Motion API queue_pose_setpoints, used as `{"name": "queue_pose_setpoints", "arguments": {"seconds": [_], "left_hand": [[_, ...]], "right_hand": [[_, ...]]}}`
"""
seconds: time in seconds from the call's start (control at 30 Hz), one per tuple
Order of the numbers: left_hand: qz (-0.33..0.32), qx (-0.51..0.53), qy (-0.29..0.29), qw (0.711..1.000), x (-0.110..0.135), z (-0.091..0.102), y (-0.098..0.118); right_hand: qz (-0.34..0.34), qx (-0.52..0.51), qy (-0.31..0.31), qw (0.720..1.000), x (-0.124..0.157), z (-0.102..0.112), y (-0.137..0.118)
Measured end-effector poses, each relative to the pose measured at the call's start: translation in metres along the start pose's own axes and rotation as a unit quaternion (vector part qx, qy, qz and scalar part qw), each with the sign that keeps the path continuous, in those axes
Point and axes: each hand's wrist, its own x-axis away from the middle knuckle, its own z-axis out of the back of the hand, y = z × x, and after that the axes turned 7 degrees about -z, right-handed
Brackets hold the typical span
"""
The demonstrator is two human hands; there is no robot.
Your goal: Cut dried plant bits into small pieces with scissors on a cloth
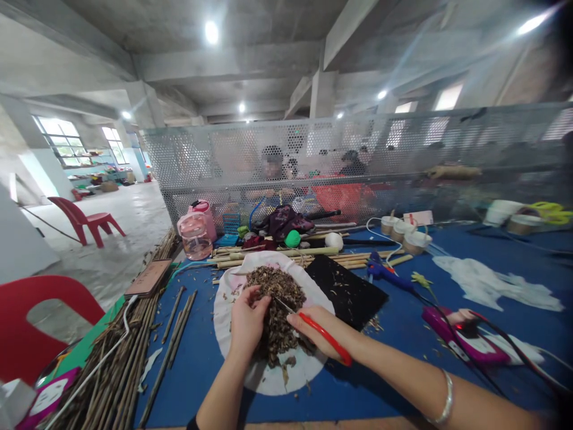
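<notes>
A heap of brown dried plant bits (275,286) lies on a round white cloth (228,328) on the blue table. My right hand (320,331) is closed around red-handled scissors (329,337), whose metal blades point up and left over the heap. Beside the blade tips, my left hand (247,316) is at the heap with thumb and fingers pinched together. Whatever lies between those fingertips is too small to make out. Some loose bits are scattered on the cloth near its left edge.
Bundled thin sticks (120,352) line the table's left side. Behind the cloth lie bamboo rods (286,254), a green ball (292,239) and a pink bottle (196,236). To the right are a black sheet (344,289), a blue glue gun (387,272) and a purple power strip (465,337) with cords.
</notes>
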Motion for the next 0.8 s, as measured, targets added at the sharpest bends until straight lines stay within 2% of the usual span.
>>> {"name": "queue_pose_setpoints", "arguments": {"seconds": [0.17, 0.3, 0.4, 0.53, 0.7, 0.8], "left_hand": [[0.076, 0.095, 0.018, 0.992, -0.004, 0.002, -0.006], [0.093, 0.114, 0.035, 0.989, -0.003, 0.002, -0.008], [0.102, 0.109, 0.023, 0.989, 0.002, -0.001, -0.005], [0.105, 0.106, 0.000, 0.989, 0.006, -0.005, -0.003], [0.079, 0.048, 0.007, 0.996, 0.003, -0.001, -0.003], [0.053, -0.006, 0.017, 0.998, 0.002, 0.001, -0.003]], "right_hand": [[-0.010, 0.026, 0.078, 0.997, -0.003, -0.014, 0.003], [-0.021, 0.048, 0.077, 0.996, 0.001, -0.014, -0.004], [-0.026, 0.049, 0.069, 0.996, 0.002, -0.010, -0.009], [-0.032, 0.046, 0.050, 0.997, -0.007, -0.010, -0.008], [0.000, 0.048, 0.093, 0.994, -0.023, -0.018, 0.000], [-0.007, 0.051, 0.103, 0.993, -0.027, -0.019, 0.003]]}}
